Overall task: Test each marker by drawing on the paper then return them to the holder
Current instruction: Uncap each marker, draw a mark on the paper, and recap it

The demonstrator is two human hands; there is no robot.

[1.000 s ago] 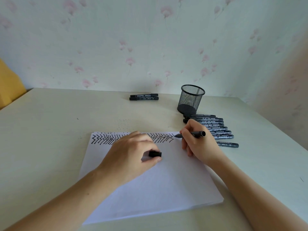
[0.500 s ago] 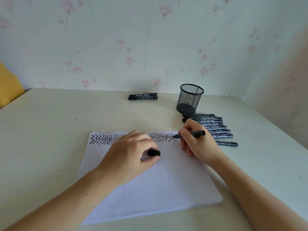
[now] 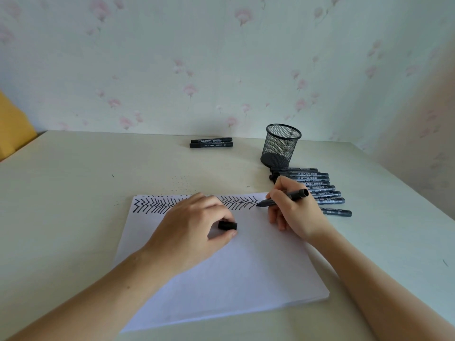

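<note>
A white paper stack (image 3: 229, 274) lies on the table with a row of black zigzag marks (image 3: 152, 206) along its far edge. My right hand (image 3: 293, 212) grips an uncapped black marker (image 3: 285, 196), its tip touching the paper at the right end of the marks. My left hand (image 3: 189, 232) rests on the paper and pinches the black cap (image 3: 227, 225). A black mesh holder (image 3: 280, 145) stands upright beyond my right hand. Several capped markers (image 3: 317, 190) lie in a row to the right of the paper. Two more markers (image 3: 211, 142) lie near the wall.
The pale table (image 3: 73, 193) reaches a flowered wall at the back and right. A yellow object (image 3: 12, 129) shows at the far left edge. Small ink dots (image 3: 181, 183) speckle the table just beyond the paper.
The marker tip in my right hand has shifted slightly along the right end of the zigzag row. My left hand keeps still with the cap.
</note>
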